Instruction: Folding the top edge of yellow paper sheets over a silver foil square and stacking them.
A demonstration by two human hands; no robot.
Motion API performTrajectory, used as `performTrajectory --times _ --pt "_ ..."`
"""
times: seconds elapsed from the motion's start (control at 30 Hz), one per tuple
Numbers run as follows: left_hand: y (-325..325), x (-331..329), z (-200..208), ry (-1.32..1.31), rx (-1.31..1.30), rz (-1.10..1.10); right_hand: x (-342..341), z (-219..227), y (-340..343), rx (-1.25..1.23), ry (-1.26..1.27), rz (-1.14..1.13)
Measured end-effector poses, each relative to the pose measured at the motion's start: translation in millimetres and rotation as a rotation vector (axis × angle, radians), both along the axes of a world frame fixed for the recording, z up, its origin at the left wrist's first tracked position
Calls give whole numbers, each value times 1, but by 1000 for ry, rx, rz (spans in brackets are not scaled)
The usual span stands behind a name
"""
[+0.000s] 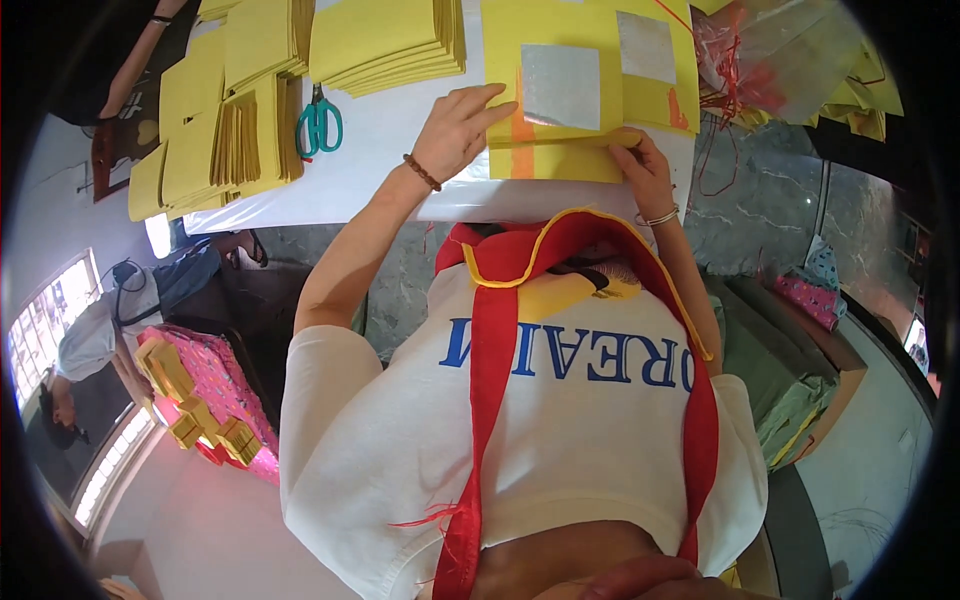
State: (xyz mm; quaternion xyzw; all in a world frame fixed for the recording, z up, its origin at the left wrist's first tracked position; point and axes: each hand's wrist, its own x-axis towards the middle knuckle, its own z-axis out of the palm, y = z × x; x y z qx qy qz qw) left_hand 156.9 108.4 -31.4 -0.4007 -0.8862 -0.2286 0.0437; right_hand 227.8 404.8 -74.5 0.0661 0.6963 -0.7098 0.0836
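Note:
A yellow paper sheet [505, 95] with a silver square [561, 87] and an orange stripe lies in front of me on the white-covered table. My left hand [458, 128], a beaded bracelet at its wrist, rests at the sheet's left side with fingers stretched out over the paper; nothing is held in it. At the near right corner, my right hand [644, 168] pinches the near edge, which is raised in a narrow fold across the sheet. Beyond it to the right is another yellow sheet [675, 98] with a silver square.
Stacks of folded yellow paper [385, 40] cover the table's left and back. Teal-handled scissors [320, 125] lie beside them. A clear plastic bag [765, 60] with red string sits at the right. Another person [95, 330] is at the left, near yellow bundles [165, 370].

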Motion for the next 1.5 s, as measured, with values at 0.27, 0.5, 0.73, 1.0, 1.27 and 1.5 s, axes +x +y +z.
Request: performTrajectory --times 0.27,0.5,0.73,1.0,1.27,1.5 --pt "-6 14 32 192 -16 -114 -5 53 -6 862 740 88" --pt "-2 41 23 -357 270 123 7 49 1 713 604 427" --pt "15 14 1 -776 429 480 -11 54 -28 265 72 -30" --pt "22 16 13 -803 489 551 -16 40 -23 387 73 -23" --pt "20 8 25 -651 163 482 -20 53 -28 455 3 11" --pt "48 12 49 64 -116 338 -17 43 -29 507 7 -35"
